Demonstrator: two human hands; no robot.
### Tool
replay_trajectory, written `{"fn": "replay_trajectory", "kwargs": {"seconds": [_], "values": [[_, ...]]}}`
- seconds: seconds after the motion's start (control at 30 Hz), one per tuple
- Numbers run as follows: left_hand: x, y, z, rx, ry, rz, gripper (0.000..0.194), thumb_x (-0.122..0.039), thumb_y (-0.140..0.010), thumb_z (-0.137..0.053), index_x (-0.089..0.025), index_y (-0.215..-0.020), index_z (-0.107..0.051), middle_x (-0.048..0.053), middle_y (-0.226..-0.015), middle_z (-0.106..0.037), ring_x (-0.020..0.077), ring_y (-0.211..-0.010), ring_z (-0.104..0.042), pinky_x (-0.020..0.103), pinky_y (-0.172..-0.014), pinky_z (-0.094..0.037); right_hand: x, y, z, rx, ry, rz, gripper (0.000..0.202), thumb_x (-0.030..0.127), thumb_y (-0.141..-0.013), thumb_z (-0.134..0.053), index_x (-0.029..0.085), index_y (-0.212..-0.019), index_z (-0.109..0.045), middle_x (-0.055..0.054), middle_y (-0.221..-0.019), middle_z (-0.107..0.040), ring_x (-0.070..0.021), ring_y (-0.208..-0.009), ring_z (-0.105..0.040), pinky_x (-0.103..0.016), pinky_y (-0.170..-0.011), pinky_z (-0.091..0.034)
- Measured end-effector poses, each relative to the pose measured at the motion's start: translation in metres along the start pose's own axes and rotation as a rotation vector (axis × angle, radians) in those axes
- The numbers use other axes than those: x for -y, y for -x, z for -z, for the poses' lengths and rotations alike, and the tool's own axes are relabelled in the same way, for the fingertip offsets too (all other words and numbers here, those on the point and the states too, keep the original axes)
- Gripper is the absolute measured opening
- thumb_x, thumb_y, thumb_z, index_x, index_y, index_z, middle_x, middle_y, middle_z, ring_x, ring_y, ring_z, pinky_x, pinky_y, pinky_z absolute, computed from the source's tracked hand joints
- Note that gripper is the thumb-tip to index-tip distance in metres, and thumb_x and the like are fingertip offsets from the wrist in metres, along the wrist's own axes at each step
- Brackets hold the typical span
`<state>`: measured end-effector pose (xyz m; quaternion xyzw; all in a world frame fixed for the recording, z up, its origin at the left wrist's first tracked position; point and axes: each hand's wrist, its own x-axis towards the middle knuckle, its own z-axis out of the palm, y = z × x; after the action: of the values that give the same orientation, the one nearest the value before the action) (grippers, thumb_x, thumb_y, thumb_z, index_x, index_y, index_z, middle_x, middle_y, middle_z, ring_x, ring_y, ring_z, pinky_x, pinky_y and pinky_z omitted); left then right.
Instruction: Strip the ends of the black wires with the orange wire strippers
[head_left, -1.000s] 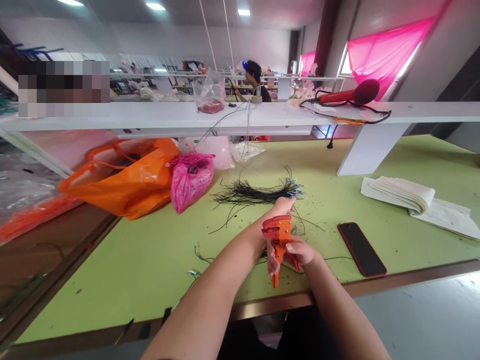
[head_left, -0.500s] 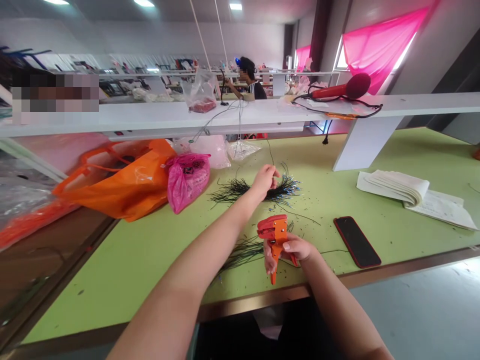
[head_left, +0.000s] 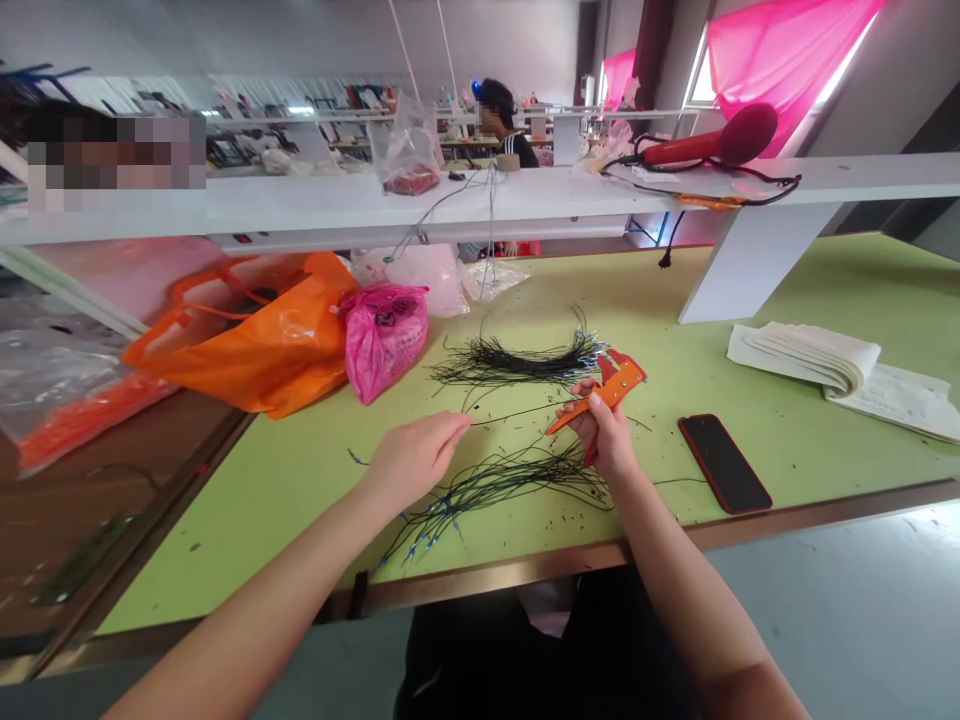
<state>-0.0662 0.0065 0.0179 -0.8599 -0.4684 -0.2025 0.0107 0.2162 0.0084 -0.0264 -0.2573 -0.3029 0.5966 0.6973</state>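
My left hand [head_left: 420, 452] is closed on one thin black wire [head_left: 517, 411], which stretches right toward my other hand. In my right hand [head_left: 609, 432] is an orange and red wire stripper [head_left: 619, 384], its head pointing up and to the right. Beyond my hands lies a bundle of black wires [head_left: 517, 360] with blue and pale ends at its right. Nearer the front edge, a second bundle of black wires [head_left: 502, 482] spreads out, blue tips toward the lower left. Whether the wire sits in the tool's jaws is too small to tell.
At the left are an orange bag [head_left: 277, 345] and a pink bag [head_left: 386, 340]. A phone [head_left: 724, 463] and folded papers [head_left: 806, 355] lie right. A white shelf [head_left: 300, 205] crosses behind, bearing a red hot-air tool [head_left: 675, 150]. Two people are beyond it.
My left hand has left the far bundle and moved left and nearer, now with a single wire. My right hand has raised and turned the stripper. The view has shifted slightly.
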Motion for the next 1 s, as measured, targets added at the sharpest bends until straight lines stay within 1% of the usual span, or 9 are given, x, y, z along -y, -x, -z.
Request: {"fn": "replay_trajectory", "kwargs": {"seconds": [0.07, 0.2, 0.37, 0.47, 0.57, 0.67, 0.77, 0.87, 1.0], "values": [[-0.001, 0.004, -0.002, 0.014, -0.01, 0.01, 0.038, -0.035, -0.103, -0.035, -0.023, -0.104, -0.072, 0.008, -0.101, -0.08, 0.0258, -0.085, -0.075, 0.035, -0.071, -0.056, -0.003, 0.001, -0.001, 0.03, 0.042, -0.033, 0.04, 0.037, -0.074, -0.086, 0.022, -0.101, -0.061, -0.002, -0.097, -0.064, -0.0158, -0.078, -0.065, -0.04, -0.085, -0.062], [-0.007, 0.002, -0.011, 0.078, -0.007, 0.05, 0.037, -0.033, -0.103, -0.035, -0.023, -0.107, -0.07, 0.008, -0.102, -0.079, 0.0251, -0.084, -0.075, 0.034, -0.071, -0.057, -0.012, 0.001, -0.001, -0.003, 0.069, -0.048, 0.033, 0.03, -0.075, -0.087, 0.022, -0.093, -0.061, 0.002, -0.083, -0.064, -0.0153, -0.079, -0.067, -0.037, -0.086, -0.062], [-0.045, -0.019, -0.035, 0.163, 0.173, 0.107, 0.035, -0.035, -0.105, -0.038, -0.02, -0.124, -0.064, 0.01, -0.123, -0.073, 0.0255, -0.104, -0.073, 0.037, -0.086, -0.056, -0.018, 0.002, -0.004, 0.041, 0.109, -0.038, 0.031, 0.032, -0.075, -0.087, 0.021, -0.089, -0.062, 0.001, -0.081, -0.066, -0.016, -0.079, -0.069, -0.034, -0.083, -0.062], [-0.072, -0.039, -0.049, 0.176, 0.236, 0.161, 0.032, -0.034, -0.106, -0.039, -0.019, -0.114, -0.067, 0.008, -0.111, -0.075, 0.023, -0.093, -0.072, 0.033, -0.08, -0.054, -0.019, 0.003, -0.006, 0.063, 0.115, -0.029, 0.03, 0.033, -0.076, -0.087, 0.021, -0.089, -0.063, 0.001, -0.082, -0.068, -0.0159, -0.08, -0.069, -0.031, -0.081, -0.062], [-0.083, -0.054, -0.055, 0.137, 0.197, 0.145, 0.029, -0.034, -0.106, -0.045, -0.02, -0.099, -0.07, 0.006, -0.095, -0.073, 0.0216, -0.084, -0.069, 0.031, -0.071, -0.05, -0.018, 0.003, -0.005, 0.031, 0.081, -0.013, 0.029, 0.033, -0.075, -0.088, 0.021, -0.088, -0.065, 0.002, -0.081, -0.068, -0.0144, -0.08, -0.068, -0.029, -0.08, -0.061], [-0.075, -0.059, -0.055, 0.053, 0.149, 0.028, 0.027, -0.033, -0.104, -0.051, -0.021, -0.094, -0.073, 0.005, -0.088, -0.071, 0.0207, -0.083, -0.067, 0.029, -0.069, -0.046, -0.016, 0.001, -0.002, -0.004, 0.092, -0.031, 0.031, 0.036, -0.073, -0.09, 0.02, -0.088, -0.066, 0.001, -0.081, -0.069, -0.0145, -0.081, -0.068, -0.028, -0.08, -0.061], [-0.054, -0.055, -0.052, -0.092, 0.123, -0.014, 0.028, -0.029, -0.105, -0.048, -0.021, -0.096, -0.073, 0.005, -0.086, -0.071, 0.0201, -0.083, -0.067, 0.03, -0.07, -0.047, -0.01, 0.002, 0.002, 0.03, 0.105, -0.111, 0.036, 0.044, -0.077, -0.087, 0.019, -0.09, -0.065, 0.0, -0.082, -0.068, -0.0167, -0.079, -0.069, -0.032, -0.077, -0.061], [-0.031, -0.047, -0.046, -0.212, 0.132, 0.011, 0.027, -0.025, -0.105, -0.045, -0.02, -0.1, -0.072, 0.004, -0.091, -0.074, 0.0188, -0.085, -0.068, 0.029, -0.073, -0.049, -0.004, 0.005, 0.006, 0.162, 0.105, -0.272, 0.041, 0.056, -0.084, -0.077, 0.018, -0.093, -0.064, -0.002, -0.079, -0.067, -0.0181, -0.073, -0.068, -0.034, -0.071, -0.061], [-0.015, -0.038, -0.038, -0.295, 0.071, 0.005, 0.029, -0.013, -0.099, -0.047, -0.022, -0.105, -0.073, 0.003, -0.092, -0.074, 0.0182, -0.086, -0.068, 0.028, -0.072, -0.049, -0.001, 0.01, 0.01, 0.411, 0.131, -0.441, 0.044, 0.058, -0.089, -0.071, 0.016, -0.1, -0.064, -0.003, -0.079, -0.068, -0.0196, -0.073, -0.069, -0.037, -0.074, -0.06]]}}
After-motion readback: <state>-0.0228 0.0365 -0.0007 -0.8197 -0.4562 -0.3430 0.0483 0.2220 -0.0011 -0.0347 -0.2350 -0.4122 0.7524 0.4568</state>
